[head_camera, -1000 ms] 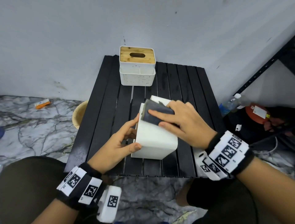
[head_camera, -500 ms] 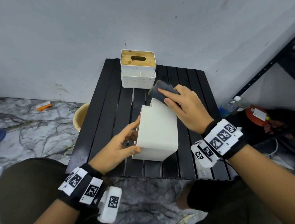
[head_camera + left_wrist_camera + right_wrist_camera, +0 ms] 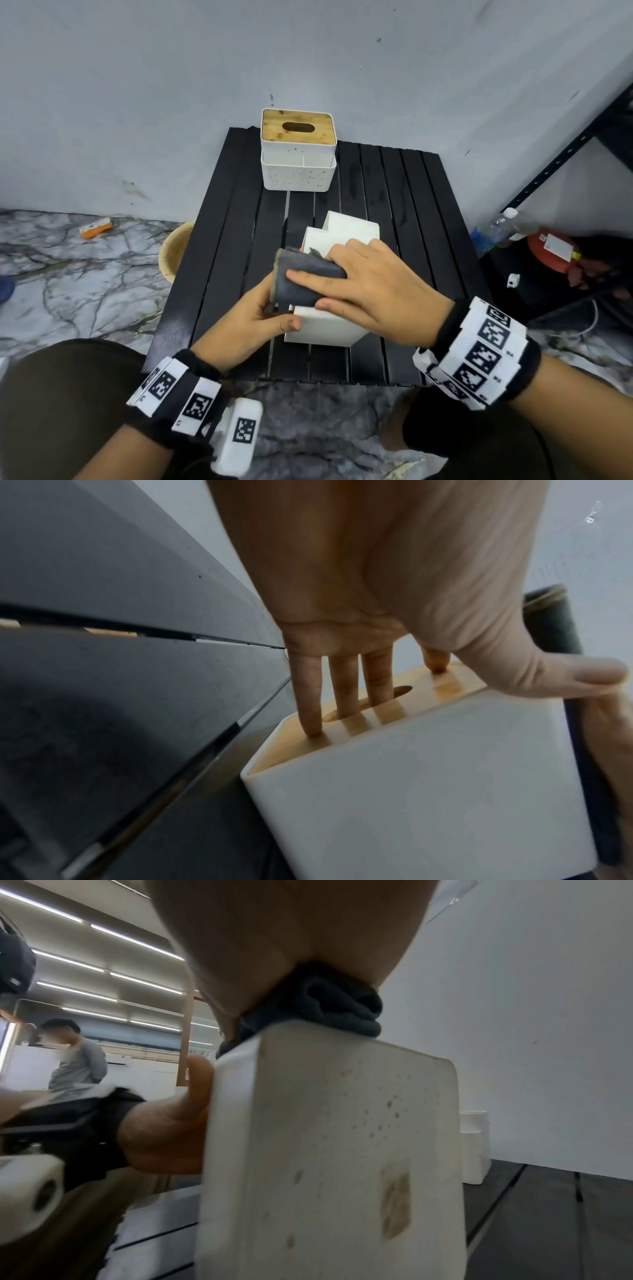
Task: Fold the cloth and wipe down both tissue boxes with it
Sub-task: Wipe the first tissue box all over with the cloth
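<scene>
Since half a second ago: right hand [image 3: 373, 291] drawn back from the far end of the near tissue box [image 3: 337, 322] toward its near left edge, folded grey cloth [image 3: 301, 282] carried along under the fingers.

Black slatted counter [image 3: 404, 212] against a pale grey wall [image 3: 137, 85]; marbled floor [image 3: 68, 284] to the left, with a tan basin [image 3: 171, 253] tucked beside the counter and a small orange item [image 3: 96, 228] further off. Dark metal shelving [image 3: 565, 154] on the right.

Near tissue box lying on its side mid-counter, wooden lid facing left, speckled stains on the wall seen by the right wrist camera. Second tissue box [image 3: 298, 150] upright at the back edge, well apart, wooden top up.

Right grip: fingers laid nearly flat, pressing the cloth onto the box's upper face, thumb along the near edge of the cloth. Left hand [image 3: 246, 325]: released, straight fingers [image 3: 308, 696] braced against the wooden lid, thumb resting on the near white side.
</scene>
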